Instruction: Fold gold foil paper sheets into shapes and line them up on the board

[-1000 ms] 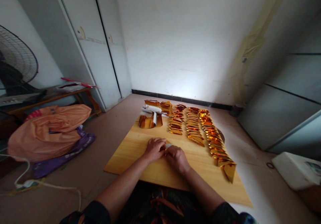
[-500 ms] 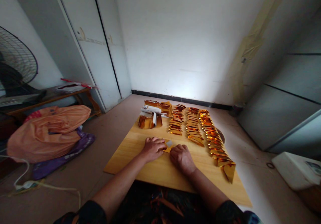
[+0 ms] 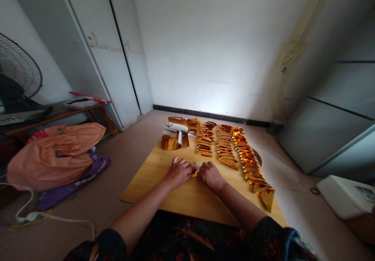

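A small piece of gold foil paper (image 3: 197,172) with a pale side showing lies on the wooden board, mostly covered by my fingers. My left hand (image 3: 179,172) presses its bent fingers on the paper's left side. From the right, my right hand (image 3: 211,176) grips the other side with curled fingers. The two hands are close together, with the paper between their fingertips. Folded gold foil pieces stand in overlapping rows beyond and to the right: a left row (image 3: 204,144), a middle row (image 3: 226,146) and a long right row (image 3: 251,163).
The wooden board (image 3: 146,183) sits low before me. Toward its back left are a curved gold sheet (image 3: 170,142), a white roll (image 3: 176,127) and stacked gold sheets (image 3: 193,124). An orange bag (image 3: 52,155), a fan (image 3: 20,66) and a white box (image 3: 345,196) surround it.
My right hand has moved slightly up and left, closer to my left hand. Less of the gold paper shows between them, and its pale part has changed shape.
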Action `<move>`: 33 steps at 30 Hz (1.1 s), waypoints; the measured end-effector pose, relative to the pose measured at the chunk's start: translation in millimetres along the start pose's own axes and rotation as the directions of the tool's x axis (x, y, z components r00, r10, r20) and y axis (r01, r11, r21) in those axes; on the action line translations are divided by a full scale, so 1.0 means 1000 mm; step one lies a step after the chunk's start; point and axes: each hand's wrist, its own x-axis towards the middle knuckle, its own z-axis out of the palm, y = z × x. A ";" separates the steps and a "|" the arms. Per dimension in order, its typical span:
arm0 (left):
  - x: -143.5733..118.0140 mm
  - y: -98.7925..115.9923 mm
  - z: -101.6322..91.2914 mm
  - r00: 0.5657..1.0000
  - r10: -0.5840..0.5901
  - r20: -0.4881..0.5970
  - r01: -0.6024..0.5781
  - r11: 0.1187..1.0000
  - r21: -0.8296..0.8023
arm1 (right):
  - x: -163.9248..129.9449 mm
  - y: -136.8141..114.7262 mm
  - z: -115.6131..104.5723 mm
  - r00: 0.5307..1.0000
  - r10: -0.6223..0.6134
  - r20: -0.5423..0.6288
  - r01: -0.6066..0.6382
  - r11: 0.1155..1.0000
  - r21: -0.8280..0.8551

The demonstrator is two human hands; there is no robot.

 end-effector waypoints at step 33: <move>0.006 -0.007 0.008 0.986 0.110 -0.122 -0.085 0.977 0.193 | -0.003 0.021 0.027 0.976 -0.042 -0.212 0.038 0.999 -0.021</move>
